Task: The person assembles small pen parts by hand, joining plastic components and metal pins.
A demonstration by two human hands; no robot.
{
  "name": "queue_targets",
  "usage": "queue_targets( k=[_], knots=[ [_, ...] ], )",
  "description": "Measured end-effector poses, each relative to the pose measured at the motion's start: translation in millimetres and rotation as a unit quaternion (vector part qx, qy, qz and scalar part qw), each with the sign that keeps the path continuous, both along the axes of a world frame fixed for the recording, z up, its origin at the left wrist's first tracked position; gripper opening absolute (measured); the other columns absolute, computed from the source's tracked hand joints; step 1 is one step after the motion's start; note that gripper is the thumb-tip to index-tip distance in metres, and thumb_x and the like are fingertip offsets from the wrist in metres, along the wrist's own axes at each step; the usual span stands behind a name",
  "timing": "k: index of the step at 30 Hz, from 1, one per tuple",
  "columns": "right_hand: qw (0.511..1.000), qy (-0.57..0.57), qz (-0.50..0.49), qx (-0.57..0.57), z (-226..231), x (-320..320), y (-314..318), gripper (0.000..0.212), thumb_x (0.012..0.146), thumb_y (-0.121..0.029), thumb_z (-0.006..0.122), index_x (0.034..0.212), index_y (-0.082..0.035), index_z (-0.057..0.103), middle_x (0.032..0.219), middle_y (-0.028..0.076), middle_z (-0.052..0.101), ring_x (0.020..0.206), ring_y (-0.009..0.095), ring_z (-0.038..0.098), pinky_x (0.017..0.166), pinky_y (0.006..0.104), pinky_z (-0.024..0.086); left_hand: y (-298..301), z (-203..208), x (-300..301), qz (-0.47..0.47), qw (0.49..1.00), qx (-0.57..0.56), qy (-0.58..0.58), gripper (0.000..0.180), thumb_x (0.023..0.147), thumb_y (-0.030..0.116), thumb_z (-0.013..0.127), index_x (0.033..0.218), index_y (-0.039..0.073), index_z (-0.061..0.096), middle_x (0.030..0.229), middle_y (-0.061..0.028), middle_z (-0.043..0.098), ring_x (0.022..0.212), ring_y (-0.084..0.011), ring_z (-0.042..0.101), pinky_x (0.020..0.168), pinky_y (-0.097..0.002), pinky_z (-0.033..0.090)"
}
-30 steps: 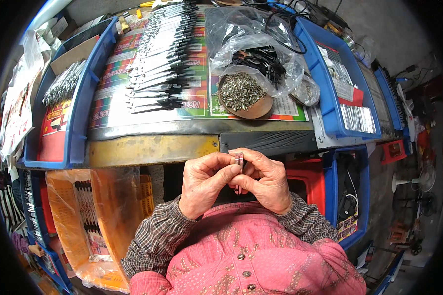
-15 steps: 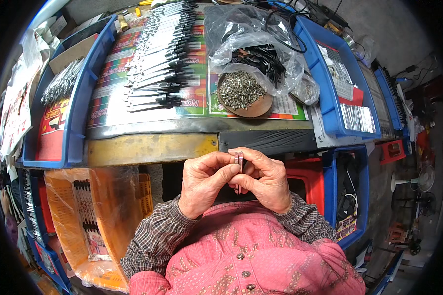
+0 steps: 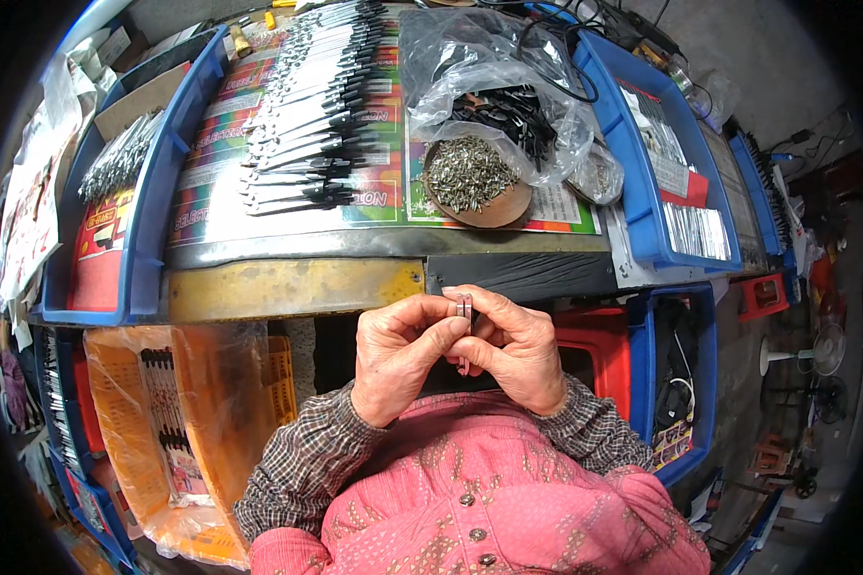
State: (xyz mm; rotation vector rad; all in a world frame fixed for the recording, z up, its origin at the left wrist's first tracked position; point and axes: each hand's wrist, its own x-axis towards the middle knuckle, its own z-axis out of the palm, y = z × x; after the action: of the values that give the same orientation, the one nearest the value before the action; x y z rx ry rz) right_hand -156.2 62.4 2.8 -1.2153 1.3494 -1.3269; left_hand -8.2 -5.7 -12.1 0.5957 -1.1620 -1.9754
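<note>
Just in front of the table edge, my left hand and my right hand meet, fingers pinched together. Between their fingertips is a small, slim pinkish piece, held upright; fingers cover much of it, and I cannot make out its kind. On the table beyond, white pens with black parts lie side by side in a long row. A round dish right of them is heaped with small metal pen tips. Behind the dish, a clear plastic bag holds black parts.
Blue bins flank the work surface: the left bin with silvery pens, the right bin with packed pieces. A plastic-lined orange crate is at my left. Another blue bin and a red stool stand at my right.
Both hands keep almost the same place and grip. The pinkish piece appears slightly turned between the fingertips; the things on the table have not moved.
</note>
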Motion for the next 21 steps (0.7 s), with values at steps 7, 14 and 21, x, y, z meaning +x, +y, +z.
queue_targets(
  k=[7,14,21],
  knots=[
    [1.0,-0.011,0.003,0.008,0.6,1.4,0.0,0.05,0.083,0.002,0.072,0.13,-0.003,0.057,0.074,0.0,0.063,0.059,0.003,0.057,0.052,0.0198,0.049,-0.3,2.1,0.5,-0.008,1.0,0.017,0.009,0.01,0.09,0.002,0.066,0.099,-0.004,0.067,0.085,-0.0063,0.068,0.071,-0.0108,0.063,0.065,-0.0244,0.054],
    [1.0,0.015,0.019,-0.001,2.7,0.1,-1.6,0.051,0.083,0.001,0.072,0.132,-0.003,0.056,0.069,-0.001,0.062,0.06,0.003,0.057,0.055,0.0206,0.049,-2.7,6.0,2.1,-0.031,0.998,0.044,0.018,0.009,0.092,0.002,0.064,0.098,-0.004,0.065,0.083,-0.0062,0.066,0.069,-0.0112,0.063,0.063,-0.0245,0.055],
    [0.992,0.039,0.117,-0.039,22.3,-26.9,-11.2,0.017,0.088,-0.005,0.069,0.104,0.001,0.067,0.086,0.004,0.062,0.065,0.006,0.057,0.056,0.0212,0.047,-14.7,13.8,16.1,-0.157,0.987,0.015,-0.03,0.01,0.094,0.004,0.062,0.096,-0.005,0.065,0.078,-0.0026,0.063,0.064,-0.0057,0.056,0.057,-0.0213,0.047]
  ],
)
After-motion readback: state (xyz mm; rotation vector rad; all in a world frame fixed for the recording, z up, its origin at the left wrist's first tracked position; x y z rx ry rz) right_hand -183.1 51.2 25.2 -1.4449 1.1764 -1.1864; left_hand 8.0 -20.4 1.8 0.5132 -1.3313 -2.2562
